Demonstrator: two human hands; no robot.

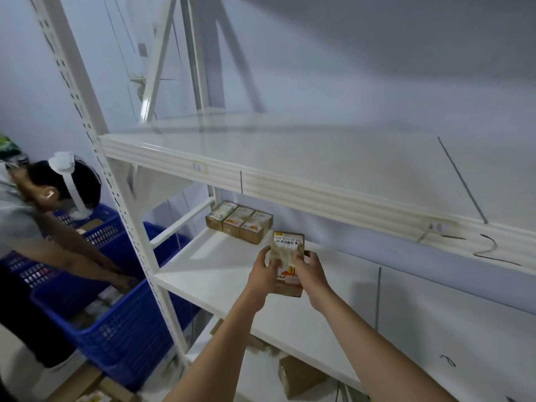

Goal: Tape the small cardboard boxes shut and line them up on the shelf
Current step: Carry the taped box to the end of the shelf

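I hold a small brown cardboard box with a barcode label above the middle white shelf. My left hand grips its left side and my right hand grips its right side, fingers curled round it. Three small cardboard boxes stand in a row at the back left of that shelf, touching each other, just beyond the held box.
A bare upper shelf juts out above my hands. Left of the white upright post, another person bends over blue plastic crates holding goods. More cardboard boxes lie on the lowest shelf.
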